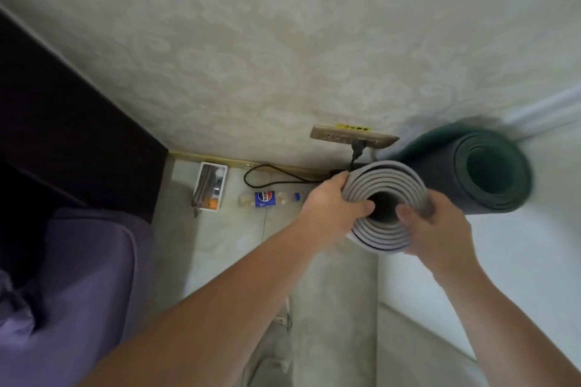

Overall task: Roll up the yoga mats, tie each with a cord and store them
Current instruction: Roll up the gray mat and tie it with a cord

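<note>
The left hand and right hand are clamped on the grey mat's rim, thumbs in its core, so the roll, stood beside the green mat by the wall, is apparently kept tight.

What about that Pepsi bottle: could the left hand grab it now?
Probably not yet: the left hand grips the grey rolled mat. Nothing blocks the bottle on the floor, though.

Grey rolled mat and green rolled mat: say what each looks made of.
Grey rolled mat: likely soft foam, matte; thick two-tone layers, light grey over dark, curl in a spiral. Green rolled mat: probably rubber or foam, matte, dull without glare.
</note>
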A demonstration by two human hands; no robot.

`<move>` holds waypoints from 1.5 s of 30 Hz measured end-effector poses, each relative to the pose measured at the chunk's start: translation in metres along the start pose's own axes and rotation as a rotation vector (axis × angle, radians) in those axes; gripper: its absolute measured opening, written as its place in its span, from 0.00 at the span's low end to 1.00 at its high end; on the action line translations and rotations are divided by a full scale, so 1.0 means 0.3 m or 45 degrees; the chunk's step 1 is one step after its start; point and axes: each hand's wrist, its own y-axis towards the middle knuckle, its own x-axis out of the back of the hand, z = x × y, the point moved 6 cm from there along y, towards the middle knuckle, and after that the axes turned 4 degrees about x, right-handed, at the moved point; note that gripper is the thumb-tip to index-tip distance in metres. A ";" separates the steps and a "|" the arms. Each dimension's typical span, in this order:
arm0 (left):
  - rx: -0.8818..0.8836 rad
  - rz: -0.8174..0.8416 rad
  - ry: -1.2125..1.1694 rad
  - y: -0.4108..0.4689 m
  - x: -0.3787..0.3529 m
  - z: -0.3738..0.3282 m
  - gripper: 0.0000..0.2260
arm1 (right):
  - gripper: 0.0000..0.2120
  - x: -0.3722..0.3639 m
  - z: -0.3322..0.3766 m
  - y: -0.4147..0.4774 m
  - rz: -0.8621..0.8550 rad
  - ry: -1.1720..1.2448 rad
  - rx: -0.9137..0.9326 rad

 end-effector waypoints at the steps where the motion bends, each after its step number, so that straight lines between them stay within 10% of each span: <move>1: -0.021 -0.024 0.034 0.020 0.015 -0.042 0.31 | 0.15 0.006 0.007 0.033 -0.009 0.068 -0.009; 17: -0.125 -0.151 0.019 0.183 0.115 -0.217 0.19 | 0.20 -0.040 0.053 0.200 -0.032 0.464 -0.253; 24: -0.059 -0.194 0.019 0.121 0.097 -0.195 0.39 | 0.33 -0.041 0.037 0.158 -0.004 0.218 -0.208; 32: 0.063 -0.270 -0.088 0.079 0.133 -0.166 0.29 | 0.25 0.027 0.077 0.117 -0.243 -0.193 -0.006; 45: 0.085 -0.224 -0.230 -0.883 0.517 -0.163 0.07 | 0.13 0.131 0.490 -0.638 -0.180 0.104 -0.075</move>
